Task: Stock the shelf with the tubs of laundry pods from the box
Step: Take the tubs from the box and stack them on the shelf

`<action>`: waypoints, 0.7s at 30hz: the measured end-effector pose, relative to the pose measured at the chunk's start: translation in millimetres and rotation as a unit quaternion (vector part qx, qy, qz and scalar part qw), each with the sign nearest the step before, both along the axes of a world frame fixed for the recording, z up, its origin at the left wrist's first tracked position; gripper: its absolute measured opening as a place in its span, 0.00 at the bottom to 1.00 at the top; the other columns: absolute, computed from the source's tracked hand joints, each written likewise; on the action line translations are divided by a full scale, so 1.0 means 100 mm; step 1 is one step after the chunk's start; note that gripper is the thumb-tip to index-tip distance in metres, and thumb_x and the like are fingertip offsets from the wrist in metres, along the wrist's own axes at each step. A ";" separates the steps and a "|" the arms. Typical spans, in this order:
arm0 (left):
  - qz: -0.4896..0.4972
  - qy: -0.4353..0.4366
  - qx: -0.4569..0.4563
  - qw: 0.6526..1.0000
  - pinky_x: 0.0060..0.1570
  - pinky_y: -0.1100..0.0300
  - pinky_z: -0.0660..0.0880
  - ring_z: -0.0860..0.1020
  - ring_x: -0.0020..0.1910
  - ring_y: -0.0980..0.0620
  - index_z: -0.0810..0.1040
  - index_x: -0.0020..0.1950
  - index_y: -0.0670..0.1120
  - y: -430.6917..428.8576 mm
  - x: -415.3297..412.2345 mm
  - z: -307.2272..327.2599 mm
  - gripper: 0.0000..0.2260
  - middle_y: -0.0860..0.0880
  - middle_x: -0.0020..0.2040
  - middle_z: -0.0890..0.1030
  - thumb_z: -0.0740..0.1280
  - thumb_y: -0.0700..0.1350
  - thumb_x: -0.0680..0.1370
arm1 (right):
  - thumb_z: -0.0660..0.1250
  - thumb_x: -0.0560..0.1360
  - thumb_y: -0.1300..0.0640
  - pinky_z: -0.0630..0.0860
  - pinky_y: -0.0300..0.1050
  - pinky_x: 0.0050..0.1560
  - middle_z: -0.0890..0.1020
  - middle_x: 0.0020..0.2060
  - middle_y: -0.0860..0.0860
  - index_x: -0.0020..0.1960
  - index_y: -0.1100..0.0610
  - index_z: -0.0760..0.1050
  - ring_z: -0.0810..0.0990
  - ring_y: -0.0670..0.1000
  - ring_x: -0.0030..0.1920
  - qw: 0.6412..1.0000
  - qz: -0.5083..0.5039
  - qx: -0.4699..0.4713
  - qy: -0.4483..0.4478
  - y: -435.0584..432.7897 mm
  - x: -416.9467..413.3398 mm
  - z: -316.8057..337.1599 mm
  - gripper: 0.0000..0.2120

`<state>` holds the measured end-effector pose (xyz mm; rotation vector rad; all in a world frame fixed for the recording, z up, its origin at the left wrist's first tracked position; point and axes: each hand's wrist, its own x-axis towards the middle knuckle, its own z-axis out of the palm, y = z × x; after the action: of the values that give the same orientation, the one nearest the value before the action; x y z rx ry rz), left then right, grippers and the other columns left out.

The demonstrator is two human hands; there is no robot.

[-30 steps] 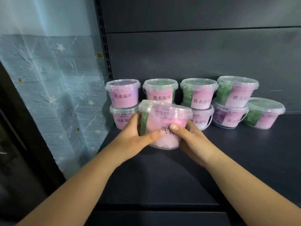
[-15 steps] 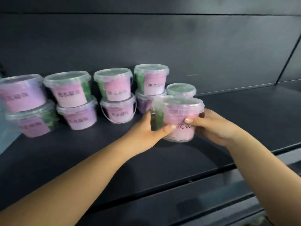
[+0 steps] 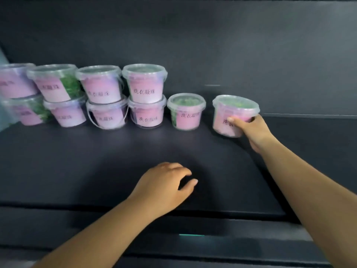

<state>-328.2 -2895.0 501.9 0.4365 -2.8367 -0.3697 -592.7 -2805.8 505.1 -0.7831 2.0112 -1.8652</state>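
Stocking appears well advanced. The right hand grips a tub at the back edge of the shelf, with the thumb across the label and the fingers curled round the far side. The tub leans slightly; whether its base sits flat cannot be told. It is apart from the single tub on its left.

The left hand holds nothing. It hovers near the front edge of the shelf, fingers loosely curled.

Done: four stacks, each two tubs high, stand side by side along the back edge toward the back left corner, lids on and labels facing out. The leftmost is blurred. The single tub stands just right of them.

Left, by judgement: release the held tub, then top the two single tubs or extend the row, since the right half of the shelf carries nothing. The box is not in view, so remaining stock cannot be judged.

Surface: dark, matte, flat. The back panel is equally dark. A short green light shows on the ledge below the front edge.
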 end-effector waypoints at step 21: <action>-0.098 -0.012 0.058 0.993 0.54 0.57 0.73 0.77 0.51 0.55 0.80 0.50 0.53 0.37 -0.13 0.23 0.10 0.56 0.49 0.80 0.62 0.53 0.75 | 0.68 0.73 0.50 0.63 0.34 0.60 0.74 0.65 0.51 0.67 0.57 0.71 0.72 0.51 0.65 0.919 -0.117 0.291 0.238 0.81 0.73 0.19 0.24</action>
<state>-340.7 -2857.6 524.8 0.1839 -2.8989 -0.5745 -520.1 -2725.0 523.8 -0.8958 2.8699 -1.1011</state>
